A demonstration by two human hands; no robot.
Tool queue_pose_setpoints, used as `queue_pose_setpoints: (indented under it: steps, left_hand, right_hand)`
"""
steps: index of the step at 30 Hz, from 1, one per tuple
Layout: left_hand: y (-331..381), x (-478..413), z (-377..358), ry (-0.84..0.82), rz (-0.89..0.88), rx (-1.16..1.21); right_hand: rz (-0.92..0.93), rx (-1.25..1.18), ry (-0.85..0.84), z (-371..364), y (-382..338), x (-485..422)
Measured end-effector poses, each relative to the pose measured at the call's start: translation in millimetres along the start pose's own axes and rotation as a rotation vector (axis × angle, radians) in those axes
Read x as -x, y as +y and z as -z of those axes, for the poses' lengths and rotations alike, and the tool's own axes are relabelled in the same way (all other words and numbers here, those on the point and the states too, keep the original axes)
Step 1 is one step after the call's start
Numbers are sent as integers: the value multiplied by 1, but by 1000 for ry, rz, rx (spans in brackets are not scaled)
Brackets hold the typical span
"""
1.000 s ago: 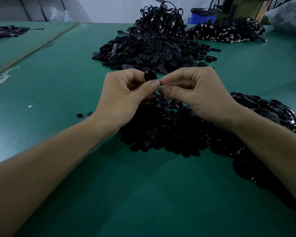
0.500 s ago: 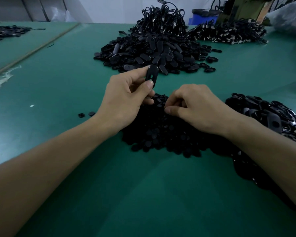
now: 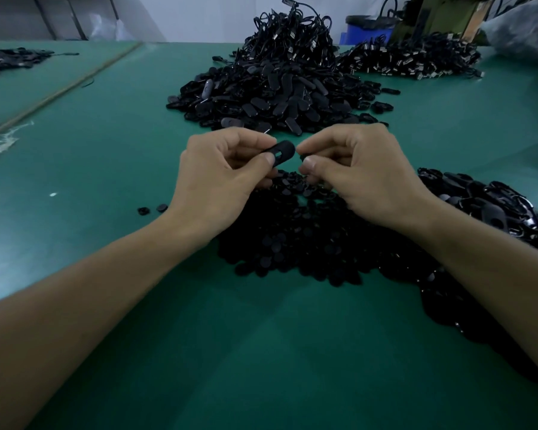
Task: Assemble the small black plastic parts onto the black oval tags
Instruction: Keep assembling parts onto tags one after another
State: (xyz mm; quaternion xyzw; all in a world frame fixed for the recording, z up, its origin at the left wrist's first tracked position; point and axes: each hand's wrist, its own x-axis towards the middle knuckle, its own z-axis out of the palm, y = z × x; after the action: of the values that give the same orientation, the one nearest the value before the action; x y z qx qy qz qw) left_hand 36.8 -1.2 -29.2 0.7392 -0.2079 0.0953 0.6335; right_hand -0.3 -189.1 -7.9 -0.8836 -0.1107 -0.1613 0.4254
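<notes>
Left hand being used to pinch a black oval tag, right hand a small black part, pieces being held close together.

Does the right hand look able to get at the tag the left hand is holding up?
Probably yes. The left hand pinches the oval tag with one end sticking out toward the right hand, and only open air lies between them. The right hand seems to pinch a small part.
</notes>
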Motion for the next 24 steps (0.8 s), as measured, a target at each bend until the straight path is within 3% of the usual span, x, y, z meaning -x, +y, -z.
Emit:
queue_pose_setpoints:
  steps: [4, 13, 24]
  left_hand:
    - [0, 0, 0, -2, 21, 14]
    - [3, 2, -2, -24, -5, -9]
    - [9, 5, -5, -34, -32, -51]
  right_hand:
    - [-19, -129, 37, 1, 0, -1]
    - [-7, -171, 22, 1, -5, 0]
    - [18, -69, 60, 0, -5, 0]
